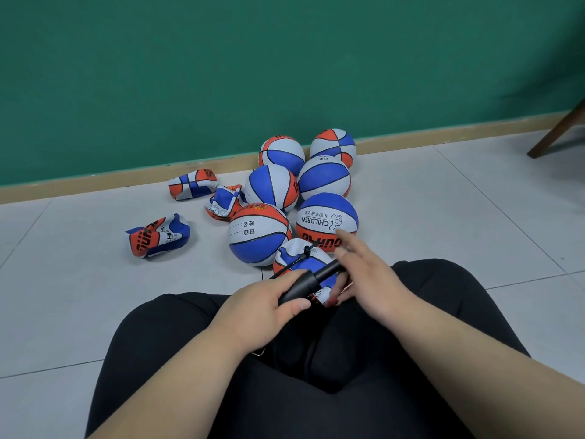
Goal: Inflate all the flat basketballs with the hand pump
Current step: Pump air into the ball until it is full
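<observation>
Well, from the head view I see the left hand (269, 304) gripping the barrel of the black hand pump (319, 275), with the fingers over it and the thumb on the near side. The pump lies tilted above the lap, between the two hands. The right hand (364, 280) is released: its fingers are stretched and spread, a little blurred, and the far end of the pump meets them. A thin black hose (285, 267) goes from the pump to the wrinkled basketball (297, 258), which sits on the tiled floor (443, 201) just in front of the knees in black trousers (348, 359).

Behind this ball, six round basketballs stand close together toward the green wall (285, 58); the nearest two (259, 232) (327, 221) touch it or almost touch it. On their left, three flat basketballs lie crumpled: one (158, 236) apart from the group, one (224, 202) against the round balls, one (193, 183) near the baseboard. At the right edge a brown chair leg (557, 131) shows.
</observation>
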